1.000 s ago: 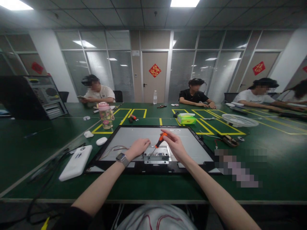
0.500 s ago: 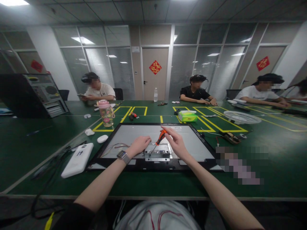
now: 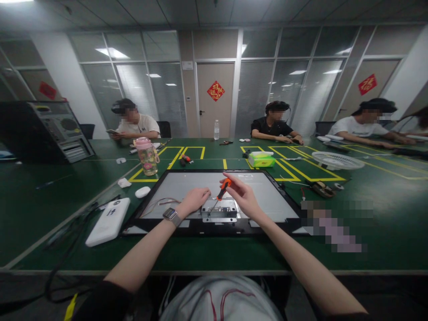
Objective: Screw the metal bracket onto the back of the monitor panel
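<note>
My right hand (image 3: 245, 196) has its thumb and fingers around the orange and black handle of a screwdriver (image 3: 223, 189). The screwdriver leans, its thin shaft pointing down and left to the front part of a silver metal box (image 3: 219, 214). At the upper left corner of that box, my left hand (image 3: 194, 200) rests with its fingers bent and close together against the edge. The box sits at the near side of a large flat display panel (image 3: 170, 187) with a black frame, lying on the table. My fingers hide part of the box's far edge.
A white power bank-like case (image 3: 109, 223), cables and a pink-lidded bottle (image 3: 146, 156) stand left of the panel. Beyond it are a green tissue pack (image 3: 261, 159) and another screwdriver (image 3: 184, 159). A white round grille (image 3: 337, 160) lies right. Several people sit across the table.
My right index finger and thumb have shifted around the handle, which stands slightly more upright. My left hand stays at the box. The view has tilted a little.
</note>
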A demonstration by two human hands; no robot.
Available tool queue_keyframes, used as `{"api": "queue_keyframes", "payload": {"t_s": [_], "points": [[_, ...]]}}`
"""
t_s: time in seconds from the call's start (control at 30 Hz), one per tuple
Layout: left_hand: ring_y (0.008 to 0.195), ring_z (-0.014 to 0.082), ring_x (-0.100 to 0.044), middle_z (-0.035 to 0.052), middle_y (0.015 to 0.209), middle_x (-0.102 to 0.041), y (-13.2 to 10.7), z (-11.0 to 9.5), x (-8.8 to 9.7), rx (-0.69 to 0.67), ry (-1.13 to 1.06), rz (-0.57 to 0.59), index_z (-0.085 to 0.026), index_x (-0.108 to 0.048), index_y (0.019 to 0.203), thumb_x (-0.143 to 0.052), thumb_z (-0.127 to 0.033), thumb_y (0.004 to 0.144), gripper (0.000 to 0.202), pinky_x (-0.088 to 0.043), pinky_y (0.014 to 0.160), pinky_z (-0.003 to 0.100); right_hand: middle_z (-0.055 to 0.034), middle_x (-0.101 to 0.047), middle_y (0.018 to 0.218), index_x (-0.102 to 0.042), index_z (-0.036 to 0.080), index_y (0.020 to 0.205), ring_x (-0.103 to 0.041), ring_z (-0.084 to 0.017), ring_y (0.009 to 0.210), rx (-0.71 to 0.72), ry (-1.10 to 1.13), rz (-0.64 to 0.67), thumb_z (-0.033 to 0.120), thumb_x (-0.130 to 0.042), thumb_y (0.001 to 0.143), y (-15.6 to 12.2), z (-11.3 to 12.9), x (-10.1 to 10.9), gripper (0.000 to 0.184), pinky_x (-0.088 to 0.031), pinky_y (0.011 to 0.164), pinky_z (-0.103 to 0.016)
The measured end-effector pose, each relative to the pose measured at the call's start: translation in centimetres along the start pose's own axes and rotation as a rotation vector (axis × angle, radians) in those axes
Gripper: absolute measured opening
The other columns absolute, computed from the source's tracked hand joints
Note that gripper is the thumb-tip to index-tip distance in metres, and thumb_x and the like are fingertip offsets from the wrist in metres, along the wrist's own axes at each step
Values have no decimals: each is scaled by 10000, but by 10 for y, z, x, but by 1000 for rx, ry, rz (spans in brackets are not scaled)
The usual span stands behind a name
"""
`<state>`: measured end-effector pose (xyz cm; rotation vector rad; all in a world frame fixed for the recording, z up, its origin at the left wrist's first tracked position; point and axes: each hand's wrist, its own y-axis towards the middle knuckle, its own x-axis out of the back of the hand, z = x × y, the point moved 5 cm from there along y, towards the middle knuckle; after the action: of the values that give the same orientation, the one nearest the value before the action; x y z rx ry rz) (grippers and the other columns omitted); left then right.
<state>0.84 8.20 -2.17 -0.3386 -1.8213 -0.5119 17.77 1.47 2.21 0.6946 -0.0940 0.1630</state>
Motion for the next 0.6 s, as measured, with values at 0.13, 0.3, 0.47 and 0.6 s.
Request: {"api": "queue_keyframes", "payload": {"t_s": [0.13, 0.3, 0.47, 0.6], "points": [[796, 198, -625, 81, 905, -696, -1, -2, 1, 3, -5, 5, -188, -649, 977, -326, -365, 946, 370, -420, 695, 264, -47, -655, 1017, -636, 253, 1181, -613, -168, 906, 37, -120, -81, 336, -600, 847, -2, 3, 2, 346, -498, 874, -340], [789, 207, -624, 85, 912, -696, -1, -1, 1, 2, -17, 4, -192, -648, 988, -317, -364, 948, 376, -422, 692, 274, -74, -642, 1125, -534, 252, 1301, -623, -193, 1014, 44, -65, -4, 306, -510, 900, -2, 4, -1, 405, -484, 926, -373], [791, 205, -623, 76, 922, -695, 0, -1, 1, -6, -22, 5, -202, -647, 988, -324, -362, 948, 362, -424, 707, 276, -52, -657, 969, -649, 243, 1132, -617, -172, 860, 63, -155, -124, 307, -636, 819, -2, 5, 4, 320, -500, 864, -357], [802, 216, -624, 87, 919, -695, 0, 0, 0, -3, -16, 4, -191, -649, 984, -327, -353, 945, 363, -427, 709, 284, -35, -644, 939, -699, 245, 1014, -609, -154, 810, 27, -33, -107, 327, -668, 797, -1, 3, 4, 235, -501, 815, -332]]}}
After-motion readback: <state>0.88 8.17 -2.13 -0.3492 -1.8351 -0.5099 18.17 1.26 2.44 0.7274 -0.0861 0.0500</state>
